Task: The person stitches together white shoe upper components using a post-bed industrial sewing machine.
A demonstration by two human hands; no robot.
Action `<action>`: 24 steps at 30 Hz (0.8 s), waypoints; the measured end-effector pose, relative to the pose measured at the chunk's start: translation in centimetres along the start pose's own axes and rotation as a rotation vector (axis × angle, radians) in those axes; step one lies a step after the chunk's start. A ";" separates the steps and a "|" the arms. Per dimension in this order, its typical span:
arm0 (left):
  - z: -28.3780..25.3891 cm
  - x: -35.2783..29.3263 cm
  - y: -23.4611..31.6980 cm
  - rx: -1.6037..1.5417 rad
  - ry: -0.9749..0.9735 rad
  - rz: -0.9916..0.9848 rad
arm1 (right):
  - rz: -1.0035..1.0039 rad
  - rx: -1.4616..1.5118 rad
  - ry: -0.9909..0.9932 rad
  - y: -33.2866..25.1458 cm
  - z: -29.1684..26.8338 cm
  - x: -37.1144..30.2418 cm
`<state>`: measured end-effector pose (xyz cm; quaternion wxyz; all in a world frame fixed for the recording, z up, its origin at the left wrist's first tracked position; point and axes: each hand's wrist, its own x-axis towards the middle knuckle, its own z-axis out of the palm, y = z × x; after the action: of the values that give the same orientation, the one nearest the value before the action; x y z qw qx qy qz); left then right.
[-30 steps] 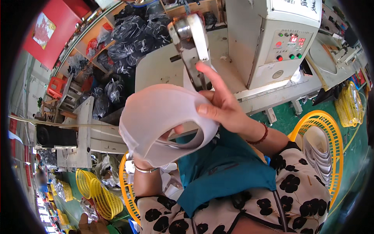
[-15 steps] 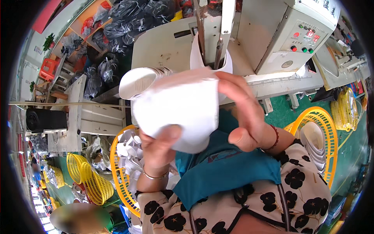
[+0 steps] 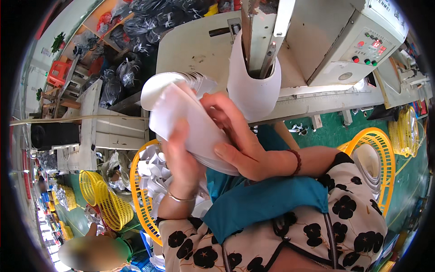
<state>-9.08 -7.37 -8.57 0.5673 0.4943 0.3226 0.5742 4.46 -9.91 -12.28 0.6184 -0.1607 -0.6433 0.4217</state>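
Left hand (image 3: 185, 161): angled upward, thumb up against the white piece (image 3: 198, 128); motion blur, so grip cannot be told. White piece: tilted between both hands, before the worktop (image 3: 192, 52). Right hand (image 3: 244, 147): angled up-left, thumb and curled fingers pinching its right side.

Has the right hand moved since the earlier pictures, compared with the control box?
Yes. Judged against the control box, the right hand has moved to the left, farther from it.
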 end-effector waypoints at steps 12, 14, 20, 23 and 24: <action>-8.5 11.4 0.5 2.070 -0.460 0.263 | 0.140 -0.439 0.038 -1.6 -4.3 -3.3; -11.2 13.2 -4.1 1.828 -0.601 0.319 | 0.059 -0.486 0.014 -1.2 -4.4 -3.2; -9.8 15.1 -7.2 1.246 -0.432 -0.034 | -0.034 -0.794 0.117 -2.3 -7.8 -3.2; -8.4 14.1 -7.3 1.468 -0.282 0.019 | 0.011 -0.895 0.284 -0.9 -11.2 -3.4; -7.9 13.7 -7.1 1.689 -0.261 0.054 | 0.068 -0.854 0.421 0.0 -12.3 -3.3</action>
<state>-12.29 8.53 -14.86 0.0273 0.8210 0.5627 0.0929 16.51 -8.12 -15.98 0.6000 -0.5032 -0.6142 0.0980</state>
